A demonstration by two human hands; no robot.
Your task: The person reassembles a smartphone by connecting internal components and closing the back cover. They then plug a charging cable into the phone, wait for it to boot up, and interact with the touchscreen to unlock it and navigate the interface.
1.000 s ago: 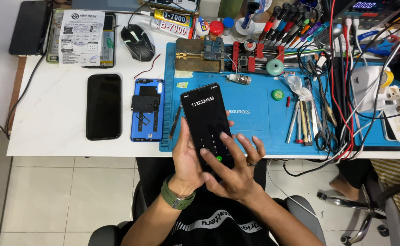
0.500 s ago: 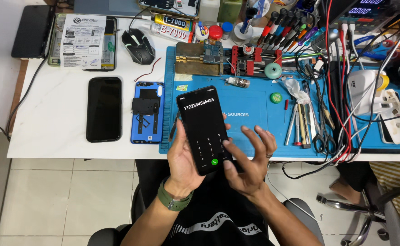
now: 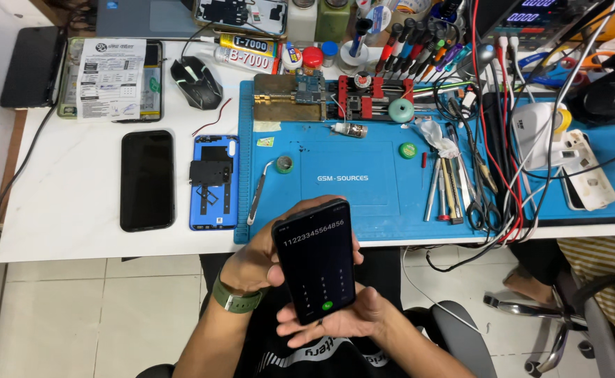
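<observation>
Gripping black smartphone (image 3: 316, 269) in your left hand (image 3: 255, 259) | right hand (image 3: 339, 320) cupped open beneath it | counter (image 3: 69, 224) beyond both hands

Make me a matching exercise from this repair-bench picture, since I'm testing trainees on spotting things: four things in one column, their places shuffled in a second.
Things:
1. Lit phone
2. Dark phone
3. Mouse
4. Tweezers

Places:
A. On the bare white table, left of the blue phone back
B. On the blue mat, right part
C. Held in the left hand, with the right hand under it
D. Top of the table, beside the glue tubes

Pairs: 1-C, 2-A, 3-D, 4-B
</observation>
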